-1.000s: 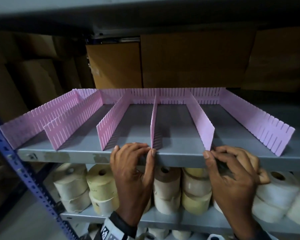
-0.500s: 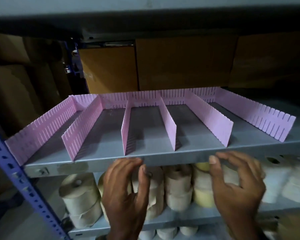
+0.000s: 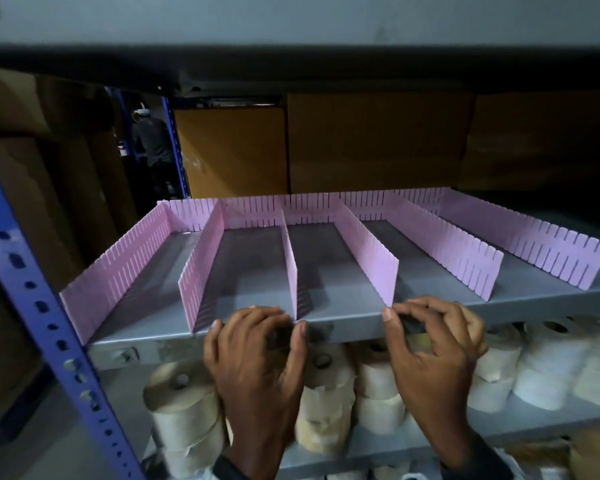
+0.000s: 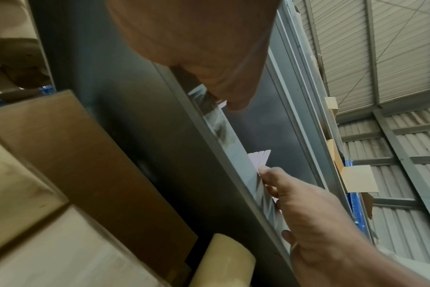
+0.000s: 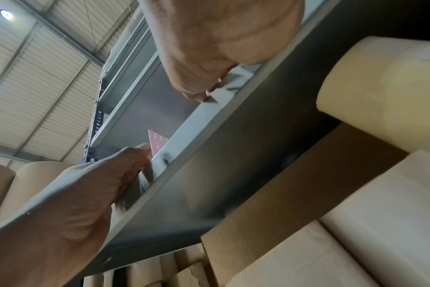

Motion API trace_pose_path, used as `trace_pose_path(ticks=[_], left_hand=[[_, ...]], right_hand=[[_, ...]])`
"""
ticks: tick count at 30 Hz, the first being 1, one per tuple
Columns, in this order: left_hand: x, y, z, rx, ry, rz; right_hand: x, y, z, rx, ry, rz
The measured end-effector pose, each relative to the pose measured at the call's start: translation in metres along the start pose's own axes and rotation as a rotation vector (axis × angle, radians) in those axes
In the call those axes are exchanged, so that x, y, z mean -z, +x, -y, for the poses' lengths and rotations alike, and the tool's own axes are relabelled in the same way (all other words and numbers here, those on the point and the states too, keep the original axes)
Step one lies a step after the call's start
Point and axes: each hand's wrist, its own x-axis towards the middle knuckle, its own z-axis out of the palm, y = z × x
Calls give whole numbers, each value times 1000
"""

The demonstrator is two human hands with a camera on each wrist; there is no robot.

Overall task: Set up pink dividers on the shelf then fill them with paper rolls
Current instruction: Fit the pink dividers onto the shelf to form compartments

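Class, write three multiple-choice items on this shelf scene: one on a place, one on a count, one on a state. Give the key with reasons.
1. Where are the paper rolls?
A. Between the dividers
B. On the shelf below
C. On the floor

2. How many dividers run front to back?
A. Three
B. Six
D. Nine

3. What do the hands hold?
A. Nothing
B. A roll
C. A box

Key: 1 B, the rolls sit under the divider shelf. 2 B, six pink strips reach its front edge. 3 A, the left hand and right hand are at that edge with curled fingers, empty.
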Motion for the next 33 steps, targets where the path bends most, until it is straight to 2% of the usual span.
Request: trace_pose_path(ticks=[8,18,24,27,30,33], left_hand=[[-2,4,-7,21,3,-41],[-1,4,-11,54,20,-19],[25,1,-3,-25,-175,-15],[53,-3,13,2,-158,-114],[73,2,28,26,-104,-185],[84,11,45,34,-83,-170]], right_hand=[[-3,0,11,-75,22,-28],[1,3,19,-121,28,2],[7,-4,26,-143,77,-27],[6,-14,48,-43,117,-53],[-11,-18,75,32,159,32],[-28,-21,95,27,174,108]])
